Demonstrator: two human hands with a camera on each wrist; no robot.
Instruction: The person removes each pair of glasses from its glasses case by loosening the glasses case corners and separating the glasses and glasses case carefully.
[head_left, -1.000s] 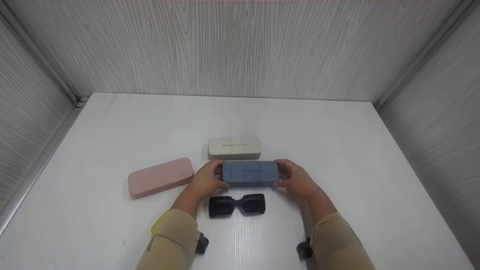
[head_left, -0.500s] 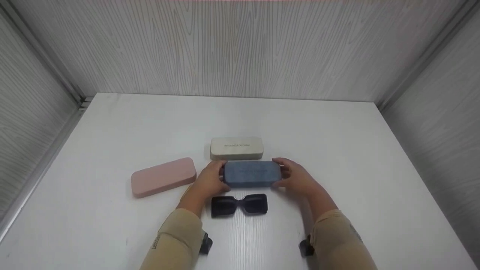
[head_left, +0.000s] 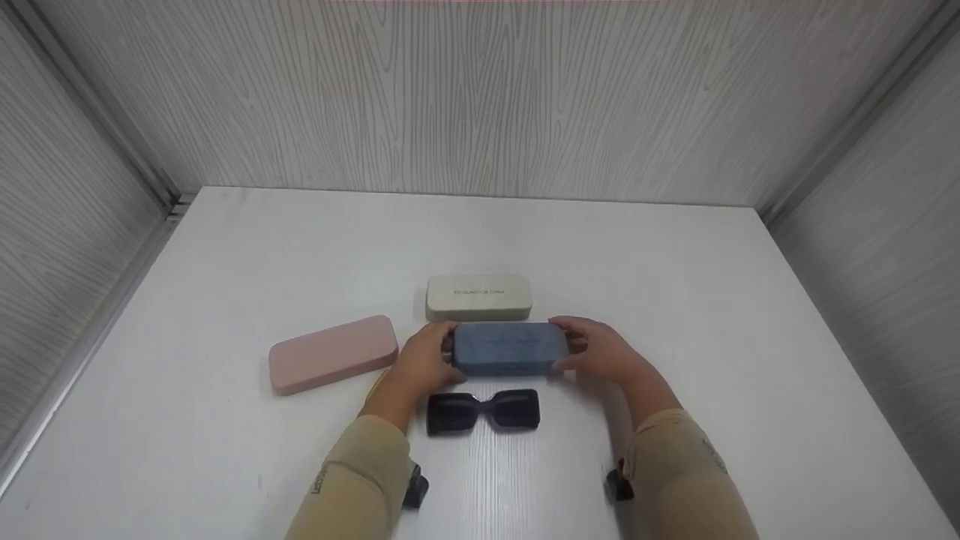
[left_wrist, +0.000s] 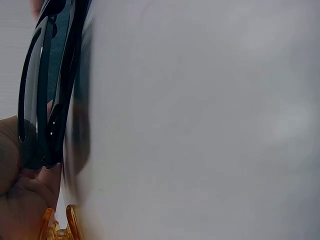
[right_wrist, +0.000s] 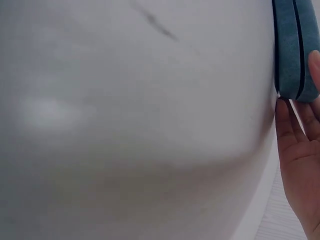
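Note:
A blue glasses case [head_left: 510, 349] lies closed on the white table, between both hands. Thumb and fingers of my left hand [head_left: 426, 361] hold its left end, and my right hand [head_left: 604, 351] grips the right end the same way. In the right wrist view the seam of the blue case [right_wrist: 292, 50] shows, with the right thumb on its lid side. Black sunglasses [head_left: 484, 412] lie just in front of the case; the sunglasses [left_wrist: 37, 100] also stand before the left hand in the left wrist view.
Right behind the blue case is a cream glasses case [head_left: 478, 296] with lettering. A pink glasses case [head_left: 334, 355] lies at an angle on the left. An orange translucent object [left_wrist: 60, 227], mostly out of view, shows near the left wrist. Wood-grain panels [head_left: 480, 97] enclose the table.
The whole head view has shifted slightly, so everything appears a little further right. Both hands keep their hold on the blue glasses case, with no clear movement of it on the table.

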